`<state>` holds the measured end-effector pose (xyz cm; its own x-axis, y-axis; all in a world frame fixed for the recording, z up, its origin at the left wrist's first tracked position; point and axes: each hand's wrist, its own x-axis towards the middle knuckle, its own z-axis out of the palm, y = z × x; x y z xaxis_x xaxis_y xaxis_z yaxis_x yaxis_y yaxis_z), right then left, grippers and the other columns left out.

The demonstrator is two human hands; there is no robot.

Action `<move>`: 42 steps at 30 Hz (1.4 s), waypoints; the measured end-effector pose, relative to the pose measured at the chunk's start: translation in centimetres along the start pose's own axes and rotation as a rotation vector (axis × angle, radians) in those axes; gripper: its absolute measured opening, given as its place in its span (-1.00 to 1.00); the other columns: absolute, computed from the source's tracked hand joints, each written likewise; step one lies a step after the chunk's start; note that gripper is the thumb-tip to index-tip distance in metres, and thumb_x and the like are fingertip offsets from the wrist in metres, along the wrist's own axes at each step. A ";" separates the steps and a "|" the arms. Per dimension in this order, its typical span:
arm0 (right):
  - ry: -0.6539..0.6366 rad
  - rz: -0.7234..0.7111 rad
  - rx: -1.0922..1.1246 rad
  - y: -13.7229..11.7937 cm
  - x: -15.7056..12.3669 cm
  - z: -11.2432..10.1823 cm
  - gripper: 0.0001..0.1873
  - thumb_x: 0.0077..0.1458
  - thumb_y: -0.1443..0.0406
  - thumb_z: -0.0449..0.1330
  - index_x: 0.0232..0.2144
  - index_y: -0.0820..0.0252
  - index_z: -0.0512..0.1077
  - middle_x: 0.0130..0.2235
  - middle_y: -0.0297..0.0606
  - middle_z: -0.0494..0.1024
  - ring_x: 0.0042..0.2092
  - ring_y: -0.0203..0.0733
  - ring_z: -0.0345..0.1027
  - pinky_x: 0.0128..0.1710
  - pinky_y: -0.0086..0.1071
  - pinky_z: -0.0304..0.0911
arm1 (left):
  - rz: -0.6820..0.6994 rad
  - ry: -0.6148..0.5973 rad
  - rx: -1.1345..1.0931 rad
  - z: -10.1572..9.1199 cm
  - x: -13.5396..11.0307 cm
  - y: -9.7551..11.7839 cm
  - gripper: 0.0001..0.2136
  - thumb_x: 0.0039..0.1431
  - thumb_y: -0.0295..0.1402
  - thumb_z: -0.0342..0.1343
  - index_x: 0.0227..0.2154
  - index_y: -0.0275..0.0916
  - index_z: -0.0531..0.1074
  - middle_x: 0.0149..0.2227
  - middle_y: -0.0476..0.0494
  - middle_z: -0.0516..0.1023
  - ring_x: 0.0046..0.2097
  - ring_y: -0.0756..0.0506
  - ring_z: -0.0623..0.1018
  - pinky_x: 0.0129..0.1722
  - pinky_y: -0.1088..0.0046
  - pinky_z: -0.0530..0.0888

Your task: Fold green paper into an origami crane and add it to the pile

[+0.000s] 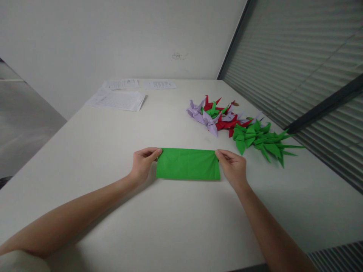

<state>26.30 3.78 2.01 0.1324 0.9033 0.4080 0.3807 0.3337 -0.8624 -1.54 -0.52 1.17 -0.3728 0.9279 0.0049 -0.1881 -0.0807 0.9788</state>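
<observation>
A green sheet of paper [188, 164], folded into a flat rectangle, lies on the white table [113, 151] in front of me. My left hand [143, 163] pinches its upper left corner with curled fingers. My right hand [232, 166] pinches the upper right corner the same way. Both hands rest on the table at the sheet's short ends.
A heap of folded paper cranes lies at the right: lilac [205, 118], red [227, 122] and green [261, 139]. Printed white sheets [117, 100] lie at the far left of the table. A window with blinds [297, 64] runs along the right edge.
</observation>
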 end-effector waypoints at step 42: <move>-0.007 -0.014 -0.037 -0.2 0.1 -0.3 -0.74 -0.05 0.11 0.26 -0.49 0.18 0.61 -0.55 -0.29 0.57 -0.53 -0.21 0.39 -0.54 -0.38 0.32 | -0.042 -0.019 -0.034 -0.2 0.0 0.2 -0.70 -0.26 -0.15 0.45 -0.52 -0.29 0.62 -0.49 -0.14 0.59 -0.43 -0.03 0.46 -0.40 0.44 0.37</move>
<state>26.51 3.74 2.34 0.1200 0.9005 0.4179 0.4163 0.3365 -0.8447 -1.74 -0.63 1.34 -0.3465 0.9375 -0.0323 -0.2342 -0.0532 0.9707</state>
